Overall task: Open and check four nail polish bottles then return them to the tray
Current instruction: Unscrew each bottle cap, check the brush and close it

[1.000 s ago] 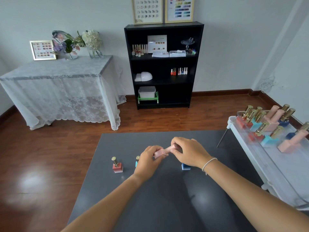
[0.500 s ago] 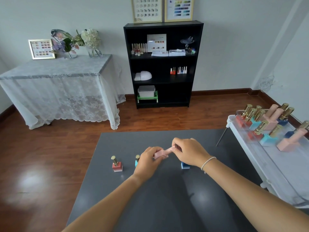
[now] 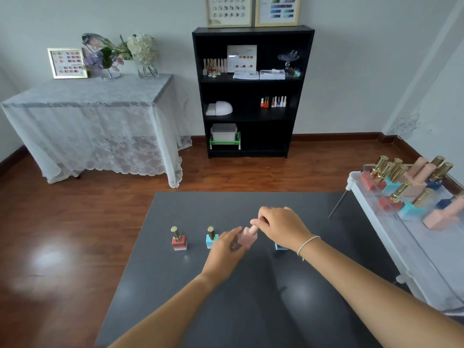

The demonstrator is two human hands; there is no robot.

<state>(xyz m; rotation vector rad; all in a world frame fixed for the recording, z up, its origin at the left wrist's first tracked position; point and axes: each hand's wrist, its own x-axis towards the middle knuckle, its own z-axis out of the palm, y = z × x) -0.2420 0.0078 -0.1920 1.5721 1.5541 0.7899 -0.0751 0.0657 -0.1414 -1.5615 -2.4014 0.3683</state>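
Left hand [image 3: 226, 249] clamped pink bottle [image 3: 247, 237], tilted above counter [image 3: 251, 310]; right hand [image 3: 281, 226] pinched cap [image 3: 254, 229]. Risk: polish spilling once cap freed, tilt to blame.

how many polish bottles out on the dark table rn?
4: red bottle far left, light blue bottle beside it, pink bottle held in both hands, blue bottle mostly hidden behind the right wrist.

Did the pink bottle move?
Yes. The pink bottle tipped more upright between the hands, its base now nearer the light blue bottle.
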